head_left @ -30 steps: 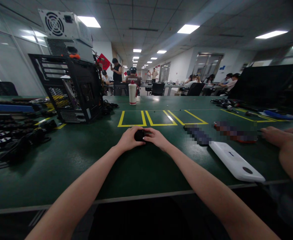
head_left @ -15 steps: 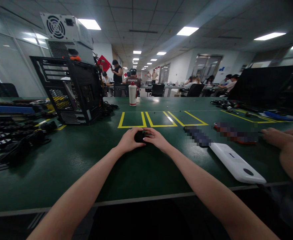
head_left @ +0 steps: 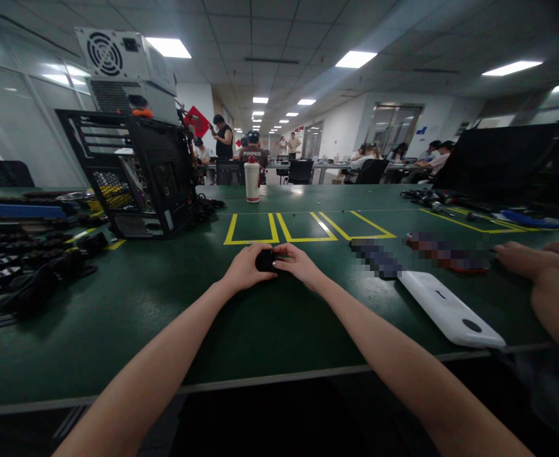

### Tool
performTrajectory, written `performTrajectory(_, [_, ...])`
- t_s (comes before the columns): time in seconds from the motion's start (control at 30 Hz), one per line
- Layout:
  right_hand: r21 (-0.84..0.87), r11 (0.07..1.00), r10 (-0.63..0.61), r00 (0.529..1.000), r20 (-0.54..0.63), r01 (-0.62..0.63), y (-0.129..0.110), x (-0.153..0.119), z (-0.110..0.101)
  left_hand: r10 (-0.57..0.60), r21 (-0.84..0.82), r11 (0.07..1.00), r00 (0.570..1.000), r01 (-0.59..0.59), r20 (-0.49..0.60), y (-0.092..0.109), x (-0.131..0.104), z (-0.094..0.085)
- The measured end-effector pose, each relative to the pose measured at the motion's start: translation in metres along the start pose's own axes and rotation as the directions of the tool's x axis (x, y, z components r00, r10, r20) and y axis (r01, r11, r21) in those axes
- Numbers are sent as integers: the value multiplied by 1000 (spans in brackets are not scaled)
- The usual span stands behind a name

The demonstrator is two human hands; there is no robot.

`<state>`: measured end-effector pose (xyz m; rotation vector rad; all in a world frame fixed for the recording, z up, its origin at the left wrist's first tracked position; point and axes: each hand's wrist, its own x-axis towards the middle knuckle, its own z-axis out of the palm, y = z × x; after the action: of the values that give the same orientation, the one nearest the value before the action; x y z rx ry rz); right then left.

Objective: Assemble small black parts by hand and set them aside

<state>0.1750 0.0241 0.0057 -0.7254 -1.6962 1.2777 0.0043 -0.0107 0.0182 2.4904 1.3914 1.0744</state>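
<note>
A small dark, rounded object (head_left: 264, 261) is held between my hands over the green table (head_left: 279, 330); its kind I cannot make out. My left hand (head_left: 244, 266) is closed round its left side, thumb in front and fingers behind. From the right, my right hand (head_left: 297, 264) pinches at its edge with bent fingertips. Just beyond the hands, yellow tape outlines (head_left: 308, 239) mark the tabletop. To the right lie a white, flat device (head_left: 444, 308) with a dark round spot and a phone-like thing (head_left: 377, 259) blurred by pixels.
An open black computer case (head_left: 131, 174) with power supplies (head_left: 122, 57) on top stands at left, near cables (head_left: 32, 266). A white cup (head_left: 252, 183) stands farther back. Another person's hand (head_left: 522, 259) rests at right, beside a pixelated orange-edged item (head_left: 446, 252). A dark monitor (head_left: 503, 168) is behind.
Both hands stay almost where they were, still on the dark object. The view has shifted very slightly. The other person's farther hand at right has moved a little.
</note>
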Motion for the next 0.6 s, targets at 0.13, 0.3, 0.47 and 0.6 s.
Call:
performTrajectory(0.13, [26, 998, 58, 998, 16, -59, 3, 1, -1, 2, -2, 1000, 1000, -2, 11, 0, 0, 0])
performTrajectory(0.3, [-13, 1000, 19, 999, 33, -18, 5, -1, -3, 1, -6, 1000, 1000, -1, 13, 0, 0, -1])
performTrajectory(0.47, [-33, 999, -1, 1000, 9, 1, 2, -1, -2, 9, 2, 1000, 1000, -9, 14, -1, 0, -1])
performTrajectory(0.6, [15, 999, 32, 999, 27, -32, 2, 0, 0, 15, 6, 1000, 1000, -15, 9, -1, 0, 0])
